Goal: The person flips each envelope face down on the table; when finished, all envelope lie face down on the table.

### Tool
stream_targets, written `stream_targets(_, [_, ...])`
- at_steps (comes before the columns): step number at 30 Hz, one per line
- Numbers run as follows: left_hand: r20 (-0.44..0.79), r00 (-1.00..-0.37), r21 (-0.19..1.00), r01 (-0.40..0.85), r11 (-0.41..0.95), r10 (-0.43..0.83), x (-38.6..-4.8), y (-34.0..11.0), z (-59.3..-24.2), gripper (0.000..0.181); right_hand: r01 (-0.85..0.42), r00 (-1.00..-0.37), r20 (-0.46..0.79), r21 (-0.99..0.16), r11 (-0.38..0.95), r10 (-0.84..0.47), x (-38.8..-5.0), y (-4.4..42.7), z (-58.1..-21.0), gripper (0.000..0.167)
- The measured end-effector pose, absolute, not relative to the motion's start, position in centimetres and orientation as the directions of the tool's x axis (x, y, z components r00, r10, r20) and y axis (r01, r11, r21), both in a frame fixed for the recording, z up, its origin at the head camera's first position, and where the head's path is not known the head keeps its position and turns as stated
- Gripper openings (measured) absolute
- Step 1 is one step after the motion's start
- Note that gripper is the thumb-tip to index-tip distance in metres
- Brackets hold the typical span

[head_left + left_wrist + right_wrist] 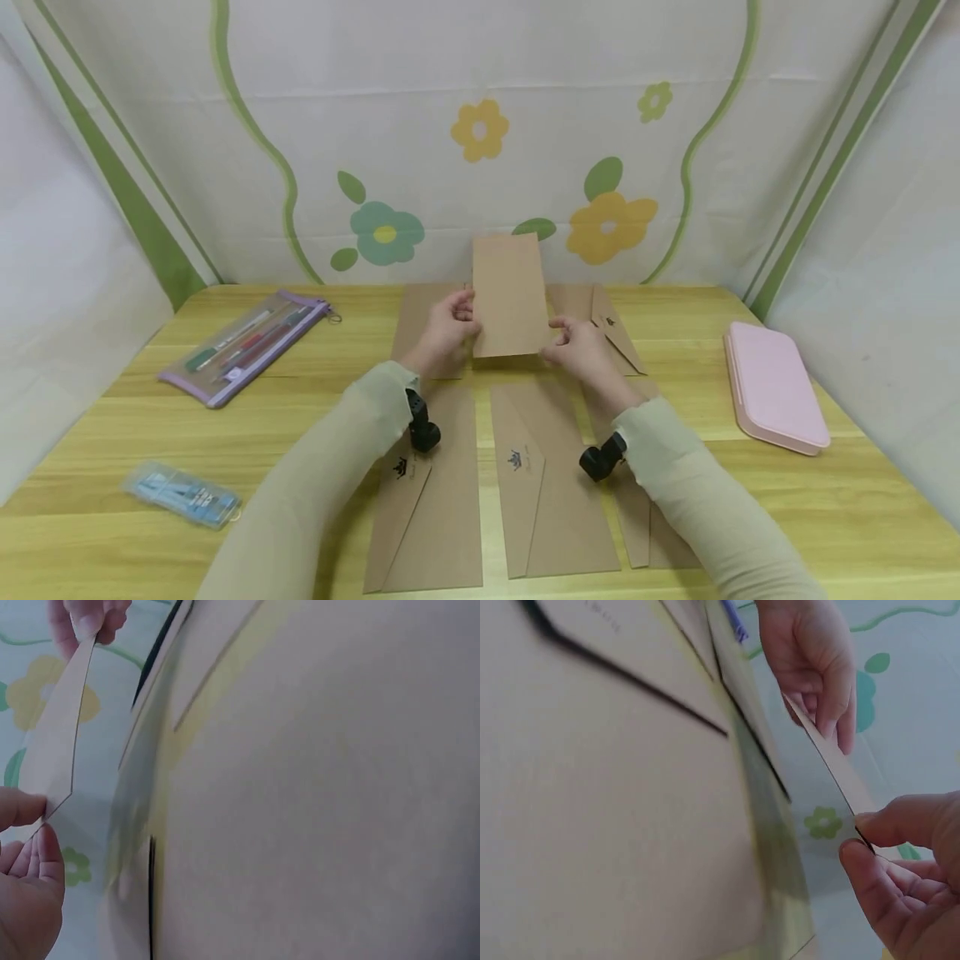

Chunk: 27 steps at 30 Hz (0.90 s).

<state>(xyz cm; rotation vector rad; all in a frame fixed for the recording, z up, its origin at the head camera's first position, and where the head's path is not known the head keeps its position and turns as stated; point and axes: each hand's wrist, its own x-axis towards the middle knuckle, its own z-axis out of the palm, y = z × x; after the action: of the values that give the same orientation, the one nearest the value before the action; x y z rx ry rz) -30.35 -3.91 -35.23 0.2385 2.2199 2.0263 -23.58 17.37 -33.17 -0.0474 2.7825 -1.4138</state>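
Observation:
A plain brown kraft-paper envelope (510, 296) is held up off the table at the back middle, its near edge lower than its far one. My left hand (448, 327) pinches its left edge between thumb and fingers. On the opposite edge, my right hand (581, 346) pinches near the lower corner, as the right wrist view shows with thumb and forefinger (866, 866) on the paper. More brown envelopes lie below and around, among them a front left one (442, 508) and a front middle one (558, 492), with slanted flaps and a dark crown print.
At the back left lies a clear pencil pouch (251, 342) with purple trim and pens inside. A small blue translucent case (183, 493) is at front left. On the right sits a pink case (776, 383). A white flowered cloth (540, 58) hangs behind the table.

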Motion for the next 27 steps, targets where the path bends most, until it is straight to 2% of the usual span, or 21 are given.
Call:
stream_targets(8, [-0.044,-0.931,0.962,0.058,0.266,0.363,-30.7,-4.3,-36.3,0.078,-0.002,-0.989,-0.100,-0.729,0.685,-0.109,-24.5,18.5,-34.3,0.056])
stream_targets(18, [-0.083,-0.930,0.888,0.094,0.450,0.359,-30.2,-3.3,-36.4,0.070,-0.005,-0.977,-0.145,-0.714,0.700,-0.155,-25.0,18.9,-35.3,0.056])
stream_targets(22, [-0.092,-0.936,0.866,0.094,0.491,0.341,-30.0,-3.2,-36.3,0.057,-0.009,-0.977,-0.147,-0.694,0.719,-0.154,-25.1,18.7,-35.4,0.055])
stream_targets(25, [-0.098,-0.939,0.852,0.092,0.516,0.329,-29.9,-3.0,-36.3,0.034,-0.008,-0.977,-0.152,-0.677,0.736,-0.151,-25.1,18.6,-35.6,0.054])
stream_targets(27, [-0.104,-0.941,0.833,0.095,0.544,0.323,-29.8,-2.9,-36.3,0.027,-0.009,-0.976,-0.157,-0.668,0.744,-0.152,-25.1,18.6,-35.7,0.054])
